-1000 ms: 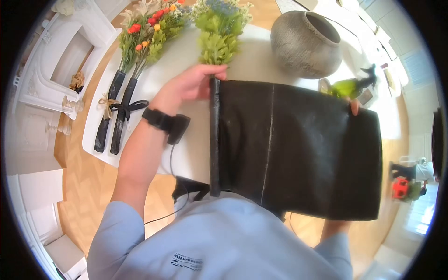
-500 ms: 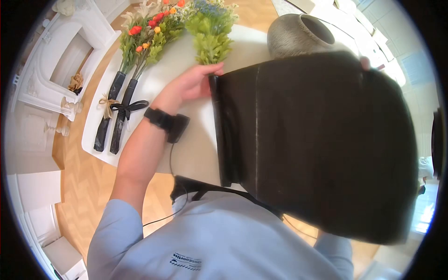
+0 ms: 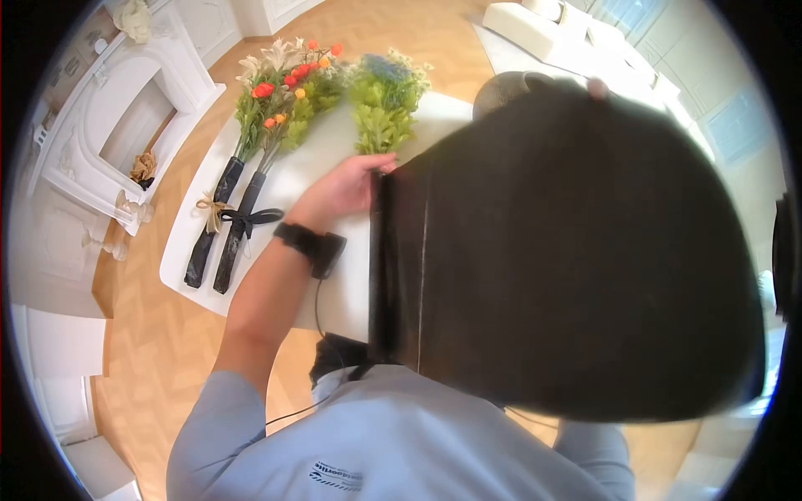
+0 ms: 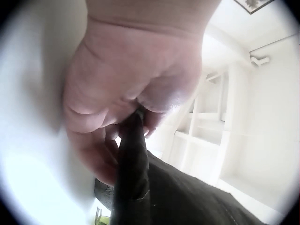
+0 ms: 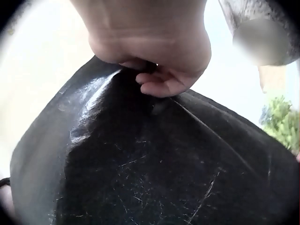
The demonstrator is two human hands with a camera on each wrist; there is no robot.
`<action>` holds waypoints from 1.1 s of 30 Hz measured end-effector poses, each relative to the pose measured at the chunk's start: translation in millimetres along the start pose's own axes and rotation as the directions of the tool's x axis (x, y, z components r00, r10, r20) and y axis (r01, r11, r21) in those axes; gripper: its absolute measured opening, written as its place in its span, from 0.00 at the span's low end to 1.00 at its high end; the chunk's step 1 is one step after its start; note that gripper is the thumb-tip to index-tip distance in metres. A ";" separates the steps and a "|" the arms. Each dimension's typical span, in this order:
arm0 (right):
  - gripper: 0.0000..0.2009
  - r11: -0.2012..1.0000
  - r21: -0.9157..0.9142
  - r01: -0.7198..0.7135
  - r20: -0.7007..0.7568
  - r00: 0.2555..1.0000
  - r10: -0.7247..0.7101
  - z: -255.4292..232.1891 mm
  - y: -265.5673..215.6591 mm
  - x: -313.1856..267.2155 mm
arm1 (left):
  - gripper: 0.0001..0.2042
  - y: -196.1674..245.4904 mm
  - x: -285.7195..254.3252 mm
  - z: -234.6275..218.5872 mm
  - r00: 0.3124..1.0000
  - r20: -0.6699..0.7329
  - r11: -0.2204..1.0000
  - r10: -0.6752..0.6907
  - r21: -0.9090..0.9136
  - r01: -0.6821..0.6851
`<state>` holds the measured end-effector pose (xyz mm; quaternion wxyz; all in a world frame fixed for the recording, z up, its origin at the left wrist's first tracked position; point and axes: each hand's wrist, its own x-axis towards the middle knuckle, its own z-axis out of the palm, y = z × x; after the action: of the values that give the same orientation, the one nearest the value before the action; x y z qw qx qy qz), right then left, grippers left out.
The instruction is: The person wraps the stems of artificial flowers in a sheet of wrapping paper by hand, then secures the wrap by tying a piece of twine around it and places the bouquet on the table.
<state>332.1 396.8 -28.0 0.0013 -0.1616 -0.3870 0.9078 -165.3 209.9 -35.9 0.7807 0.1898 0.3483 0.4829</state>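
A large black wrapping sheet (image 3: pixel 576 250), creased and slightly glossy, is held up by both hands and fills the right half of the head view. Its left edge is rolled into a narrow tube (image 4: pixel 133 173). My left hand (image 3: pixel 347 188) grips the top end of that roll, fingers curled round it in the left wrist view. At the sheet's far edge, my right hand (image 5: pixel 154 51) pinches the material between thumb and fingers. From the head, only a fingertip of that hand shows above the sheet. Just beyond the left hand lies a leafy green bunch with blue and white flowers (image 3: pixel 384 117).
Two flower bouquets (image 3: pixel 280 104) with black-wrapped stems lie on the left of the white table (image 3: pixel 188 250). A grey textured vase (image 3: pixel 499 93) stands behind the sheet, mostly hidden. A thin cable (image 3: pixel 319 309) hangs from the left wrist camera. A white fireplace (image 3: pixel 138 117) is at left.
The right hand has raised its side of the sheet and moved toward the upper left, so the sheet looks larger and covers most of the vase. The left hand keeps its grip on the rolled edge.
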 end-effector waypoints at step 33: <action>0.19 0.032 -0.968 -0.248 -0.227 0.819 -0.526 193.6 34.2 187.1 | 0.20 5.0 -2.5 10.5 0.924 0.344 0.982 0.167 0.022 -0.186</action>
<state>102.0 260.7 18.8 0.0942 -0.3225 -0.8966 0.2884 -161.5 210.4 -24.6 0.7771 0.3221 0.2023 0.5015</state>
